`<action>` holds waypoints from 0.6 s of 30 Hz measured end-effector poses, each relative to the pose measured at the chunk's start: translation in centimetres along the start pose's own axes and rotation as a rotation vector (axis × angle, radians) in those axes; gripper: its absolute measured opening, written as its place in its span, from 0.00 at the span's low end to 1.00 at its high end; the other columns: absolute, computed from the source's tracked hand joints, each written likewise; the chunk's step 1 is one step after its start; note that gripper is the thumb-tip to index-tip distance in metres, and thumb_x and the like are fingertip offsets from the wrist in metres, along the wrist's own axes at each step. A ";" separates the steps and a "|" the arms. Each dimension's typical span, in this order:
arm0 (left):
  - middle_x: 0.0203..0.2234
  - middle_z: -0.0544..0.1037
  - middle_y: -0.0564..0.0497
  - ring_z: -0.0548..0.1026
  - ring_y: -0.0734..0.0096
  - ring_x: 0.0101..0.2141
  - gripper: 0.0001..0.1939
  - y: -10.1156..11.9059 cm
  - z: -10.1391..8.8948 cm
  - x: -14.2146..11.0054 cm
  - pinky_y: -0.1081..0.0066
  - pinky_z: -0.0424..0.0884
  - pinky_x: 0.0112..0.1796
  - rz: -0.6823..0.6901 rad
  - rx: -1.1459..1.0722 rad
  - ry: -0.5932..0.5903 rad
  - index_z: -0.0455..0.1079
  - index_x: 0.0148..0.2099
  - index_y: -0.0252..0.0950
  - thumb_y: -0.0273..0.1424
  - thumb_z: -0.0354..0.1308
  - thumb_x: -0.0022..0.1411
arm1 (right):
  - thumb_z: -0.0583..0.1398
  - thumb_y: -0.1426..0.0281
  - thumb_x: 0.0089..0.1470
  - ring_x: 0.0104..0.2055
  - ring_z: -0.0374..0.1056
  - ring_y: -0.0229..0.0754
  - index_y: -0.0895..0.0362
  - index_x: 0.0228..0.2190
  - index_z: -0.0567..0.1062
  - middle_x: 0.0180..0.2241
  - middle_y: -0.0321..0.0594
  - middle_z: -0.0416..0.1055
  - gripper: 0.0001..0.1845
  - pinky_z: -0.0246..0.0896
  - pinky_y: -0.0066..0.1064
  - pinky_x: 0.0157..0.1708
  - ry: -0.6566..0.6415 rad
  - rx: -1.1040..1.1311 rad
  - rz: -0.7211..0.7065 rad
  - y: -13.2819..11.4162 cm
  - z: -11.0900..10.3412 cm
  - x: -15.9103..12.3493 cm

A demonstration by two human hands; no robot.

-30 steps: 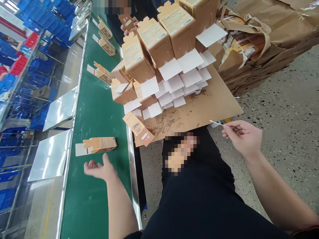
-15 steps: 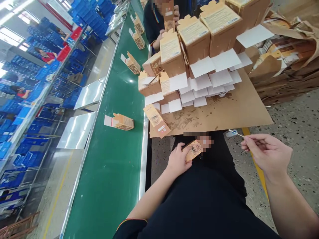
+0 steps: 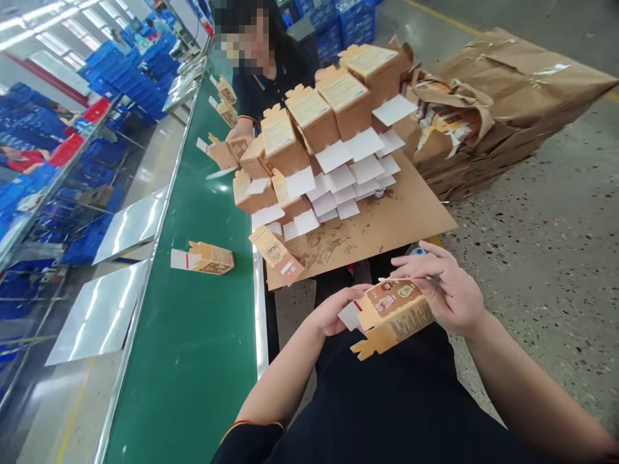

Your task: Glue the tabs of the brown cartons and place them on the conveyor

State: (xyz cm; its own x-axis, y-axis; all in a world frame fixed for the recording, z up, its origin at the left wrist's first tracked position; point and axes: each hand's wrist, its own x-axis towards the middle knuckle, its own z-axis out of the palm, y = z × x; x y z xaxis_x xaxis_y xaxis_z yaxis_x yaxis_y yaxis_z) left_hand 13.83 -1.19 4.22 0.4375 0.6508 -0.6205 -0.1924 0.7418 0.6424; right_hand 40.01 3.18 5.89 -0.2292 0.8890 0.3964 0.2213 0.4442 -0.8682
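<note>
A small brown carton (image 3: 399, 303) with cartoon figures on its side is held low before my body. Its flaps stick out at the left end, one white with a red strip. My left hand (image 3: 338, 311) grips the carton by that flap end, fingers partly hidden behind it. At the other end, my right hand (image 3: 449, 290) touches the carton. A thin pale cotton swab (image 3: 394, 280) runs from its fingers along the carton's upper edge; its far tip is hard to make out.
On a brown board (image 3: 406, 216) stand stacked cartons (image 3: 309, 109) with white flaps. One carton (image 3: 276, 253) leans at the board's corner. A green conveyor belt (image 3: 198, 348) bears several cartons, one nearby (image 3: 213, 259). A co-worker (image 3: 275, 71) sits beyond. Paper-wrapped stock (image 3: 522, 90) lies right.
My left hand went from over the belt to the carton at my lap, which is now raised and turned flap-end left. My right hand came in from the right with the swab to the carton.
</note>
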 end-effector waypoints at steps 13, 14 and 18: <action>0.61 0.86 0.34 0.83 0.33 0.65 0.49 -1.6 3.7 1.8 0.33 0.74 0.71 0.674 0.229 0.315 0.78 0.66 0.41 0.51 0.89 0.48 | 0.63 0.44 0.76 0.33 0.83 0.48 0.48 0.41 0.72 0.29 0.38 0.81 0.22 0.85 0.43 0.41 0.659 0.173 0.253 0.6 8.2 0.8; 0.60 0.87 0.36 0.84 0.34 0.64 0.45 -1.6 3.6 2.3 0.33 0.74 0.71 0.689 0.206 0.369 0.78 0.64 0.41 0.49 0.89 0.49 | 0.63 0.45 0.77 0.33 0.83 0.48 0.48 0.41 0.72 0.30 0.39 0.81 0.21 0.84 0.43 0.41 0.657 0.153 0.246 0.5 8.2 1.2; 0.51 0.90 0.37 0.88 0.33 0.56 0.41 -1.9 0.8 3.6 0.32 0.81 0.64 0.677 0.128 0.609 0.81 0.54 0.39 0.53 0.89 0.43 | 0.62 0.49 0.77 0.33 0.82 0.48 0.48 0.41 0.76 0.32 0.42 0.83 0.18 0.82 0.41 0.39 0.537 -0.031 0.212 2.1 5.0 3.4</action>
State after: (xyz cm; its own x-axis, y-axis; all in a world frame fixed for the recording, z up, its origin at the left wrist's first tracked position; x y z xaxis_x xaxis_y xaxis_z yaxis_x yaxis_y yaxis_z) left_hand 16.49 -0.44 1.13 -0.2782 0.9395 -0.2000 -0.1243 0.1713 0.9774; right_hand 35.00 6.61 3.94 0.3346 0.8873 0.3175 0.2398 0.2457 -0.9392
